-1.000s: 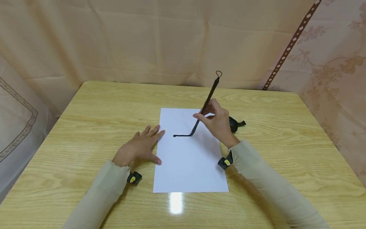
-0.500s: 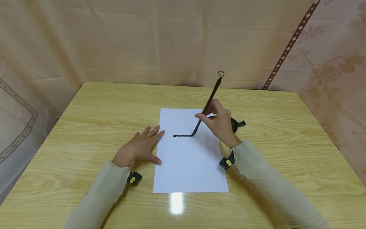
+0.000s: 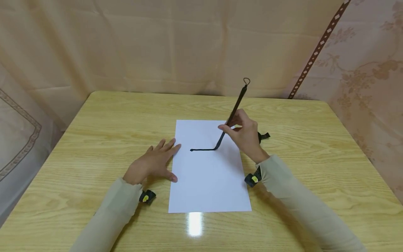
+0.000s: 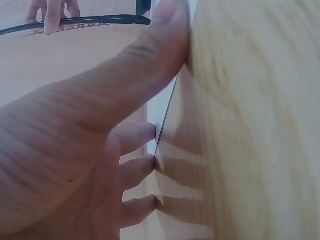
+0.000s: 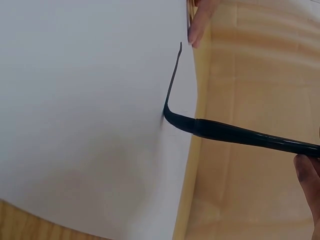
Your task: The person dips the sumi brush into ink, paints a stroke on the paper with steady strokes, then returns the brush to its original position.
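Observation:
Between thumb and fingers my right hand (image 3: 245,134) pinches a dark calligraphy brush (image 3: 237,105), its top loop leaning away to the right. The brush's bent black tip (image 5: 175,119) touches a white sheet of paper (image 3: 207,182). From that tip a thin black stroke (image 3: 201,149) runs left across the sheet's upper half, ending in a small blob. My left hand (image 3: 152,163) rests with spread fingers at the paper's left edge. In the left wrist view its thumb (image 4: 167,40) and fingertips press along that edge.
The paper lies on a wood-grain table (image 3: 94,140). Behind my right hand a black object with a short strap (image 3: 265,136) is mostly hidden. Beige curtains (image 3: 157,45) hang beyond the table's far edge.
My right hand has moved slightly right with the brush, and the black stroke has grown longer toward the right. The left hand has stayed in place.

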Demonstrator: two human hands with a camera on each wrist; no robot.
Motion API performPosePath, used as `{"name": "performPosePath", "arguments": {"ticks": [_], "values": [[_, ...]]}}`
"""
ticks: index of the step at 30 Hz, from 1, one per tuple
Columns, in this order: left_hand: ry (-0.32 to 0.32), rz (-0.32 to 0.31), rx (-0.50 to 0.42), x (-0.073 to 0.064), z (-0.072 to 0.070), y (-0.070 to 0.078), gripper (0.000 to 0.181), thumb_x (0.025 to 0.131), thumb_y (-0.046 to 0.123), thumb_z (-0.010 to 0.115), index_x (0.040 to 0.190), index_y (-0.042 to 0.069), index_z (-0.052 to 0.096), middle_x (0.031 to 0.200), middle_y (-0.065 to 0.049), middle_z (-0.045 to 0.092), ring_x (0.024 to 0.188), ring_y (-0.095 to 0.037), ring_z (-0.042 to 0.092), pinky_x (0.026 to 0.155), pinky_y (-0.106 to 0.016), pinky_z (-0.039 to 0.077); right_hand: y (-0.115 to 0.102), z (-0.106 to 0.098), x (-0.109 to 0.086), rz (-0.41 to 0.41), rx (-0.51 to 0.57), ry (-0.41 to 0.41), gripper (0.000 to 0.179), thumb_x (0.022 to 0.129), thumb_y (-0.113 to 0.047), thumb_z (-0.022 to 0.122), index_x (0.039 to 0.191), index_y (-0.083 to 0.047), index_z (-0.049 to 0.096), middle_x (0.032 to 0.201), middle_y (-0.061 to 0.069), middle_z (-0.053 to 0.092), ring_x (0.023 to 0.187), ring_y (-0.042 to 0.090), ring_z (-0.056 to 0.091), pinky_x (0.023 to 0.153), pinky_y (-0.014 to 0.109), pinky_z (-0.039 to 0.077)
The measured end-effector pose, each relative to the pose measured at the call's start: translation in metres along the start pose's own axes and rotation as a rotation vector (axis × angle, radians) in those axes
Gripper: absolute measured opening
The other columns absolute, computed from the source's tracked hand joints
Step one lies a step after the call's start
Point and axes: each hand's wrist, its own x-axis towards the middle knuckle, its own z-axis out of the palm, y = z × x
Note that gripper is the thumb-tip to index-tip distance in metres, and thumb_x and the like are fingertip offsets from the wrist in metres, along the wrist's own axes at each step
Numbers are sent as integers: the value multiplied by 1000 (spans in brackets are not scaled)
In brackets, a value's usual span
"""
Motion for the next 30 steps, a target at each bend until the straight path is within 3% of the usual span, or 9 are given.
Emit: {"name": "performPosePath", "arguments": {"ticks": [30], "values": [[6, 6, -2, 1, -1, 1, 109, 72, 43, 79, 154, 13, 14, 161, -11, 0, 146, -41, -4, 111, -67, 7, 3, -11, -1, -25, -24, 5, 32, 75, -6, 79, 94, 3, 54, 81, 14, 67, 72, 24, 67, 59, 7, 48]]}}
